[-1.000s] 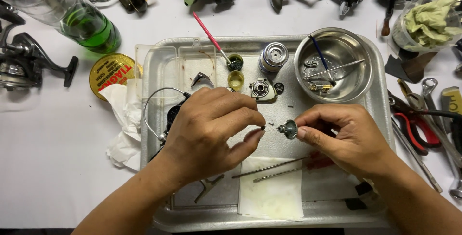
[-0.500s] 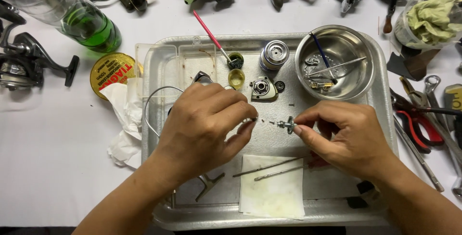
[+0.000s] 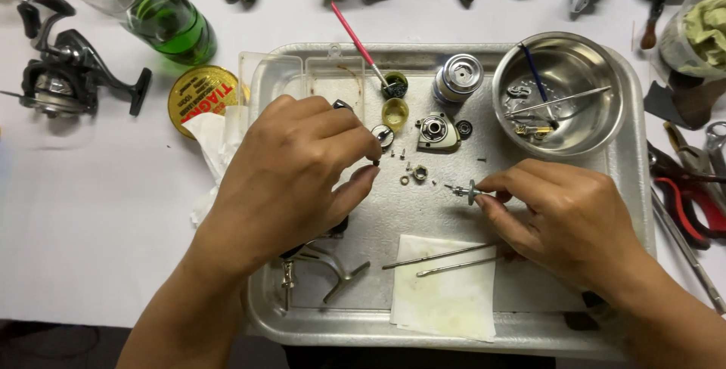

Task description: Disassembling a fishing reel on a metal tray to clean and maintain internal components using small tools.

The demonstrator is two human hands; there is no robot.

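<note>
Stained white paper [image 3: 445, 293] lies nearest, at the front of the dented aluminium tray [image 3: 639, 187], with two thin steel rods [image 3: 442, 261] resting slantwise across its top edge. Just above, the right hand [image 3: 563, 218] pinches a small geared metal shaft [image 3: 466, 190] between thumb and forefinger, held low over the tray's middle. The left hand [image 3: 291, 176] is curled, its thumb and forefinger nipped narrow on a tiny dark part [image 3: 376, 162] too small to make out, well apart from the shaft. Between the hands, small washers and nuts [image 3: 414, 175] are scattered on the textured tray floor. Farther back stand a ribbed silver spool [image 3: 458, 76], a rounded grey side plate [image 3: 436, 131] and a polished steel bowl [image 3: 594, 123] holding small parts. Beyond the tray, on the white table, lie a round yellow tin [image 3: 201, 97] and a green glass bottle [image 3: 170, 29].
</note>
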